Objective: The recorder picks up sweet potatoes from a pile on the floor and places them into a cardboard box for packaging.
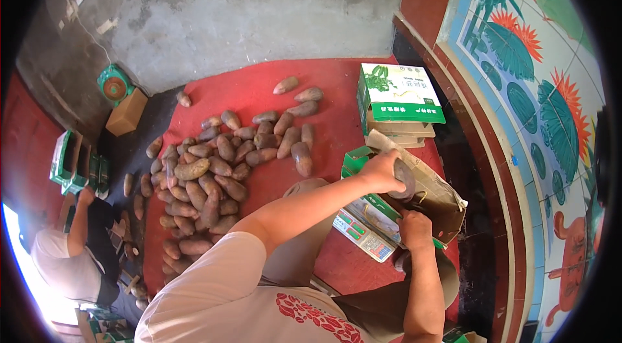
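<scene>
My left hand (383, 171) reaches across and grips a brown sweet potato (405, 179) at the mouth of an open green-and-brown cardboard box (440, 194). My right hand (414, 229) holds the near edge of that box, its fingers curled on the flap. The box rests on a small weighing scale (364, 234) on the red mat (337, 83). A large heap of brown sweet potatoes (214, 174) lies on the mat to my left.
A stack of closed green-and-white boxes (398, 100) stands beyond the open box. Another person (71, 259) crouches at the lower left near more green boxes (71, 161). A tape dispenser on a small carton (120, 100) sits by the grey wall. A tiled mural wall (538, 96) runs along the right.
</scene>
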A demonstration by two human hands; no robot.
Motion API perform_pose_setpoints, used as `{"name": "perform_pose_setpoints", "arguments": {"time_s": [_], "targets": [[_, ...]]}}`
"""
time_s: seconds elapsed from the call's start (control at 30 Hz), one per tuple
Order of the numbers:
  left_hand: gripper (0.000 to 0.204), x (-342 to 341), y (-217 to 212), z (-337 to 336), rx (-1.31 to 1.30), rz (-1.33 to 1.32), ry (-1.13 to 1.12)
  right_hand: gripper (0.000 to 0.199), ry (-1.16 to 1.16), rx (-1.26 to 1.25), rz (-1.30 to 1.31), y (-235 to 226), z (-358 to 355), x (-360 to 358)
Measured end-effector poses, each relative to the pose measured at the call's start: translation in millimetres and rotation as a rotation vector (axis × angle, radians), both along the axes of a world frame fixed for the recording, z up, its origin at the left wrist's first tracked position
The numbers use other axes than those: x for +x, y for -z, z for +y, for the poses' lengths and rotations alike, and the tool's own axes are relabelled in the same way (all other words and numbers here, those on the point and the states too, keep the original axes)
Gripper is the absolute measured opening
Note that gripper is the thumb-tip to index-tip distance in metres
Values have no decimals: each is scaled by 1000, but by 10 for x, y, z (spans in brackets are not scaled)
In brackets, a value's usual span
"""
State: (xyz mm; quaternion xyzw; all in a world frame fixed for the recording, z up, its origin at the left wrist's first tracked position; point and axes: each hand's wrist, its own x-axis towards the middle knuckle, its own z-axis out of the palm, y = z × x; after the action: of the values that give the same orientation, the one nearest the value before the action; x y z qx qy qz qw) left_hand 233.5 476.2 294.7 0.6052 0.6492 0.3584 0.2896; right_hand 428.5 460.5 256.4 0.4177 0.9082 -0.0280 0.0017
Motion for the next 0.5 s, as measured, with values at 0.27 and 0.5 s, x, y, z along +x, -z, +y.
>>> {"name": "perform_pose_setpoints", "arguments": {"time_s": [0.27,0.5], "targets": [[75,261,206,88,-302,282,267,7,26,27,-4,13,55,-4],[63,218,385,75,-190,236,215,10,-27,20,-55,-7,60,-73]]}}
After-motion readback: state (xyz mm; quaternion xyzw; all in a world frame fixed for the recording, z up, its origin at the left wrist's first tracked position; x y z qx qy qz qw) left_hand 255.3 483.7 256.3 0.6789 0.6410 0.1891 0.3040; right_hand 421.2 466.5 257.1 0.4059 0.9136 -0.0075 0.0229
